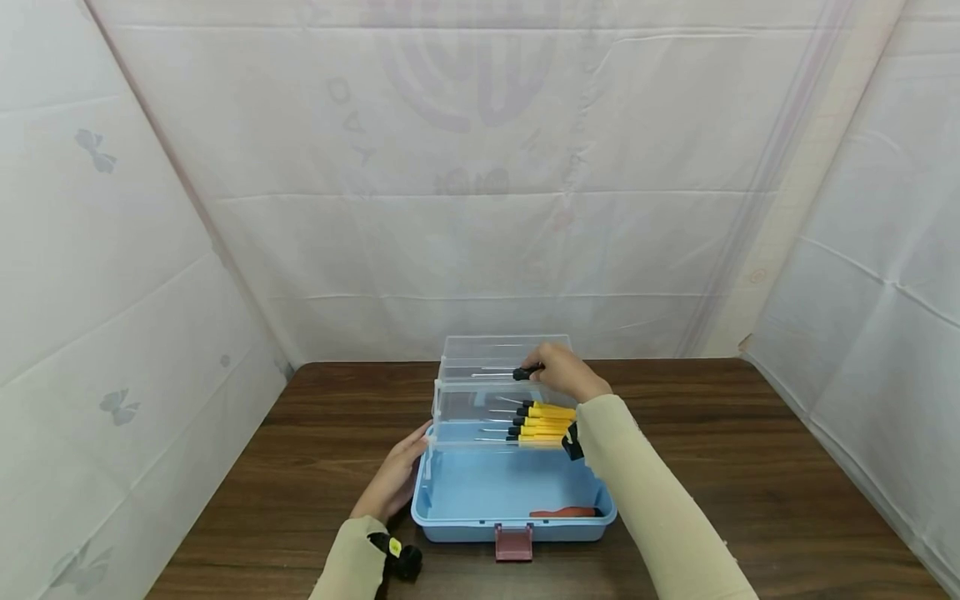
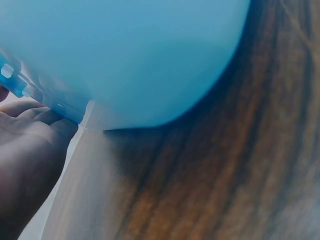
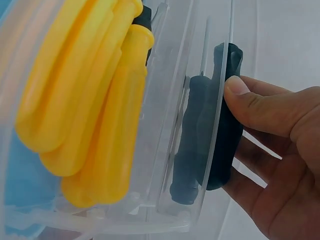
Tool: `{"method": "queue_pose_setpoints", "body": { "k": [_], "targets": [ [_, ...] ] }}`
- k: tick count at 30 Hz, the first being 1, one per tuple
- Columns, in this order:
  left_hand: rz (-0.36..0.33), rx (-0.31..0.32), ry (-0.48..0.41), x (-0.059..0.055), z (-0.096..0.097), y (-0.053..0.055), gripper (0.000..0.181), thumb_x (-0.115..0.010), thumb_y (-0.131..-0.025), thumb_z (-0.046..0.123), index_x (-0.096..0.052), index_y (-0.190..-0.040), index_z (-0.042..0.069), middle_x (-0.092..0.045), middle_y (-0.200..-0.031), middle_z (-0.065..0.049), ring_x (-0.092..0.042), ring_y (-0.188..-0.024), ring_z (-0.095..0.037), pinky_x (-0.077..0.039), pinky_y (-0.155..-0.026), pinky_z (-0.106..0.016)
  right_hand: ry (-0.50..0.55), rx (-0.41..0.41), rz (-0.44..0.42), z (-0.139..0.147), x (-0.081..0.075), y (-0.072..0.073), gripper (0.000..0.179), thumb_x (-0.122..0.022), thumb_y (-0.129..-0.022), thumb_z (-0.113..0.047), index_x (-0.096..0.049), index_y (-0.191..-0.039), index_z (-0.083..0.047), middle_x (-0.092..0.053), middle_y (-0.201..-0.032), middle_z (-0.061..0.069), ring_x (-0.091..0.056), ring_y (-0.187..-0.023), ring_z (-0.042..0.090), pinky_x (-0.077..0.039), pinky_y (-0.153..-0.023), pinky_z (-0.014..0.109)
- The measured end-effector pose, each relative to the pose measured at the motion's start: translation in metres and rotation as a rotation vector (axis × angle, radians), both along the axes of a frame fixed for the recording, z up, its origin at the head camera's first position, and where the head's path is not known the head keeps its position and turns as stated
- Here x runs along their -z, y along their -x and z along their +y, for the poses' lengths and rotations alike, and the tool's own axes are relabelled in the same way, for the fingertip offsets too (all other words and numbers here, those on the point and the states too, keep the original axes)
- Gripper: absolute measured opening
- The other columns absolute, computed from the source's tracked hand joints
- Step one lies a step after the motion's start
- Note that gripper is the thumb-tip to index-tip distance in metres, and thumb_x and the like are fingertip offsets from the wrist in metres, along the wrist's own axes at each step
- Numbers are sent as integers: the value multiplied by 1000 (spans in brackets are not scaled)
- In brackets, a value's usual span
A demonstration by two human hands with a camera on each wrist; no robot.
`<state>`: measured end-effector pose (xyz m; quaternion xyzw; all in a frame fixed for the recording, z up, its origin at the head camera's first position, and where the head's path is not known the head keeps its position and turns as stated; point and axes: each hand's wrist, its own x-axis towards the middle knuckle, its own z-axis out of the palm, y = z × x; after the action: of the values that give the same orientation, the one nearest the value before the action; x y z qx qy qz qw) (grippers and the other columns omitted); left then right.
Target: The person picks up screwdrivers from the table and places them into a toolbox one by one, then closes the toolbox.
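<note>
My right hand [image 1: 562,369] pinches a black-handled screwdriver [image 3: 226,135] between thumb and fingers, at the upper tier of the clear tray [image 1: 459,406]. Beside it in the right wrist view, a second black screwdriver [image 3: 186,150] lies behind the clear plastic. Yellow-handled screwdrivers [image 1: 542,422], several of them, lie side by side in the lower tier with shafts pointing left. At the left rear of the blue toolbox [image 1: 453,531], my left hand [image 1: 396,475] rests with its fingers along the side. The left wrist view shows its palm by the box corner.
An orange-red handled tool [image 1: 564,512] lies inside the toolbox at its front right. A dark pink latch [image 1: 513,544] hangs down at the front. The box stands on a brown wooden table [image 1: 315,492], with white sheeting [image 1: 480,250] behind and at both sides.
</note>
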<state>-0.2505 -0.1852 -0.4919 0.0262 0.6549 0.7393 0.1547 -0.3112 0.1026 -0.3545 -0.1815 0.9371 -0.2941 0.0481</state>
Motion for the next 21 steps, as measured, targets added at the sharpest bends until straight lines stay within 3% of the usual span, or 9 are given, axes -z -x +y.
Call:
{"method": "queue_pose_setpoints", "body": {
  "k": [11, 21],
  "targets": [
    [-1, 9, 13, -2, -1, -4, 56, -37, -103, 22, -20, -153, 6, -16, -159, -22, -16, -146, -40, -21, -114, -58, 2, 15, 7, 0, 3, -1, 26, -52, -93, 6, -73, -106, -2, -67, -117, 13, -63, -102, 24, -54, -91, 39],
    [4, -16, -1, 0, 1, -1, 54, -36, -103, 20, -22, -153, 6, -17, -159, -20, -16, -146, -38, -20, -115, -56, -14, 54, 17, 1, 3, -2, 25, -54, -94, 3, -71, -110, -2, -68, -116, 13, -64, -103, 25, -54, -91, 40]
  ]
}}
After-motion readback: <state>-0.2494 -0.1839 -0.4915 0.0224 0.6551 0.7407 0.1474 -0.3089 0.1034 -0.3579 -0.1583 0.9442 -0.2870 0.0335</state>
